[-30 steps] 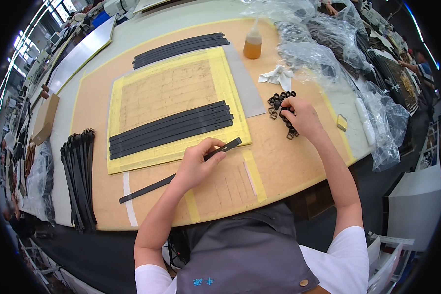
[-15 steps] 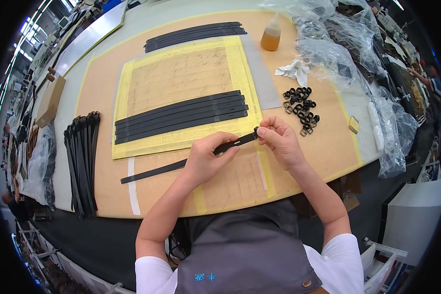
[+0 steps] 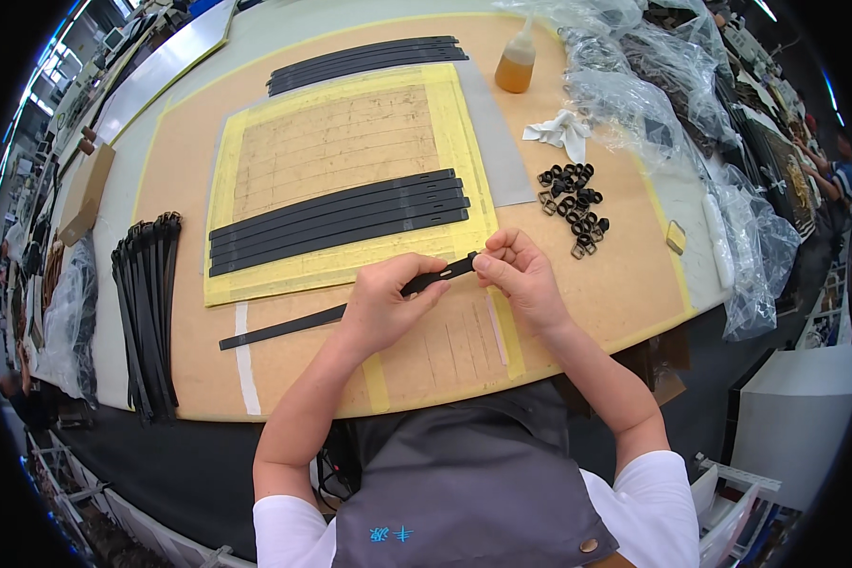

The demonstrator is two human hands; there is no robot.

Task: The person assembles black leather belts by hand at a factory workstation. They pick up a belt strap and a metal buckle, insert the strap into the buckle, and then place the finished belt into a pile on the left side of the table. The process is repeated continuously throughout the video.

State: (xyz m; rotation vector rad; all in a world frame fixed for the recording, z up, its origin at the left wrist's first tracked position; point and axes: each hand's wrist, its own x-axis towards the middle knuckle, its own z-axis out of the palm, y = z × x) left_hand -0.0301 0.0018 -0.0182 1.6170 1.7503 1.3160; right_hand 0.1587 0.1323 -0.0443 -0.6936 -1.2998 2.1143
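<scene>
Your left hand (image 3: 388,295) pinches the strap (image 3: 289,326) near frame centre; your right hand (image 3: 523,282) pinches its tip (what else it holds, I can't tell). A loose left pinch could let the strap twist.

A dark grey apron (image 3: 464,488) is worn, with white short sleeves (image 3: 646,506) at both sides of it. Blue lettering (image 3: 391,535) stands on the apron's left part, and a round, brass-coloured button (image 3: 589,546) is near its right edge.
</scene>
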